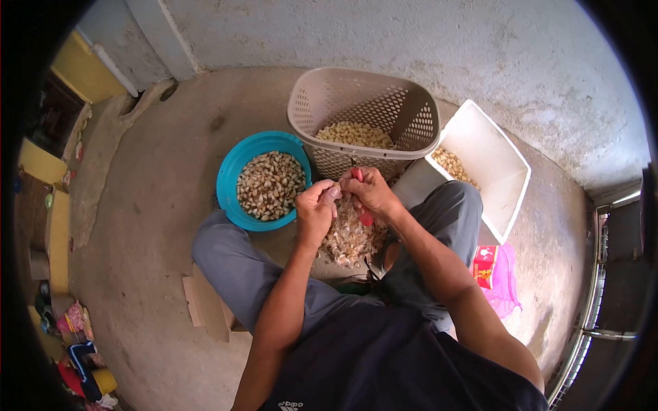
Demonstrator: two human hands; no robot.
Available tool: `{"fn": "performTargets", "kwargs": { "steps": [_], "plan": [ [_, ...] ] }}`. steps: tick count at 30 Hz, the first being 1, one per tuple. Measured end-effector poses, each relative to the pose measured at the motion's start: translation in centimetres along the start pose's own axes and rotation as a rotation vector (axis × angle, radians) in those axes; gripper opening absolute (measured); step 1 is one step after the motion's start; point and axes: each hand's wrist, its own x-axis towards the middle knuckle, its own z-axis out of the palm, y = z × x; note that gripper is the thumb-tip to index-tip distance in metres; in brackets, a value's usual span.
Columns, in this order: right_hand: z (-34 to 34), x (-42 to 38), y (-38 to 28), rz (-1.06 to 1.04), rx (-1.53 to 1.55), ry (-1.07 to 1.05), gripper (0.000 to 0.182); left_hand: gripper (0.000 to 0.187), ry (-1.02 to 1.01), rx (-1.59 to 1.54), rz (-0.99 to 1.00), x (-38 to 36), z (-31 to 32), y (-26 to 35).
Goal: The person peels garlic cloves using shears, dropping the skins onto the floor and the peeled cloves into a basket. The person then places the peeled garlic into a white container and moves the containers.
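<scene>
Both forearms reach forward between the seated person's bent knees and converge over a loose heap of papery skins. The left hand comes in nearly straight, wrist bent slightly inward, its fingers drawn into a narrow pinch; what lies between the tips is too small to make out. The right hand slants in from the right, its fingers curled around a red-handled tool, whose dark tip points away from the body while a red end shows below the palm. The fingertips of the two hands meet or nearly meet.

Unpeeled cloves fill a teal basin on the floor, just left of the left fingers. Pale pieces lie in the tall perforated basket directly beyond both hands; more sit in a white box to the right.
</scene>
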Motion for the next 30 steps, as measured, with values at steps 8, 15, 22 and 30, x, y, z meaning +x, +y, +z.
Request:
{"fn": "performTargets", "kwargs": {
  "steps": [8,15,22,30],
  "plan": [
    [0.4,0.4,0.8,-0.254,-0.336,0.057,0.009,0.025,0.017,-0.003,-0.058,0.1,0.2,-0.2],
    [0.7,0.4,0.8,-0.372,-0.425,0.010,0.011,0.027,-0.006,-0.192,-0.194,0.3,-0.4,0.0],
    [0.3,0.0,1.6,-0.316,-0.548,0.011,0.011,0.025,0.120,-0.424,-0.306,1.0,-1.5,-1.0],
    [1.0,-0.8,-0.4,0.019,-0.068,0.042,0.024,0.023,0.148,-0.240,-0.167,0.5,-0.8,-0.3]
  ]
}}
